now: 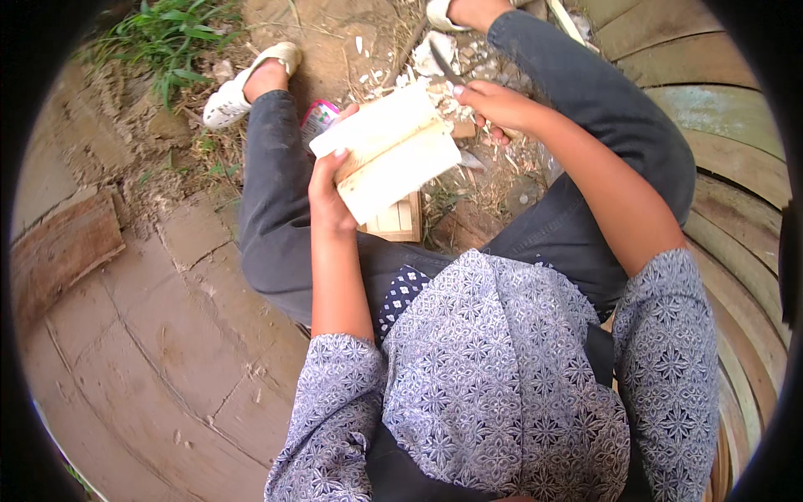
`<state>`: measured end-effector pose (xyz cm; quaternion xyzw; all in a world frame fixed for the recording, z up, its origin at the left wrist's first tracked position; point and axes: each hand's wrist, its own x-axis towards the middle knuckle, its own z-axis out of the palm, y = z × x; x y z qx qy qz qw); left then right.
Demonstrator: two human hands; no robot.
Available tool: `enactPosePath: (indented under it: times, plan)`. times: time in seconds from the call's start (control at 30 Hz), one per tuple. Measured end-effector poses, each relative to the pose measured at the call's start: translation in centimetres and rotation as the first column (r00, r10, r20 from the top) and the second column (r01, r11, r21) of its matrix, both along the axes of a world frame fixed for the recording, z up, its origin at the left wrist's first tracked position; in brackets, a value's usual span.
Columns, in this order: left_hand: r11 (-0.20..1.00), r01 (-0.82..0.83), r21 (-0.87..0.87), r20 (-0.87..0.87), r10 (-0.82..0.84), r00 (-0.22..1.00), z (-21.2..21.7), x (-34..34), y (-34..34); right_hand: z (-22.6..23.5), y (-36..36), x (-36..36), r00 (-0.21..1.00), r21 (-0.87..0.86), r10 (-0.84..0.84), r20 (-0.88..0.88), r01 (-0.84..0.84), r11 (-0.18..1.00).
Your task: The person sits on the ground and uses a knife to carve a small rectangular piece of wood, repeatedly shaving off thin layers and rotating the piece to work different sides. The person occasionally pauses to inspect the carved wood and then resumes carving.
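Note:
A pale, freshly cut wooden block [397, 173] is in my left hand [331, 194], held over the ground between my knees. Its thumb lies on the near face, and some fingers show behind the upper left edge. A darker groove or step crosses the block lengthwise, so it looks a little like an open book. Close to the block's right end, my right hand [503, 110] is closed round a knife, whose handle is mostly hidden. The dark, slightly curved knife blade [445, 64] points up and away, apart from the wood.
Wood shavings [368, 79] litter the dirt between my feet. Below the block sits a wooden frame or stool [408, 219], partly hidden. A pink-edged packet [318, 120] lies by my left leg. Curved wooden slats [711, 130] rise at right; grass [171, 42] grows far left.

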<state>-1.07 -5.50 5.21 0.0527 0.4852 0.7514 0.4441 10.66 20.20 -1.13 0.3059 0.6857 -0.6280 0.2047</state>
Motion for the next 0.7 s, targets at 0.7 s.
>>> enactPosePath:
  times: [0.7]
  plan:
    - [0.968,0.246,0.055,-0.352,-0.212,0.912,10.1,7.2,-4.5,10.5,-8.5,10.1,0.731,-0.429,-0.575,-0.368,0.415,0.802]
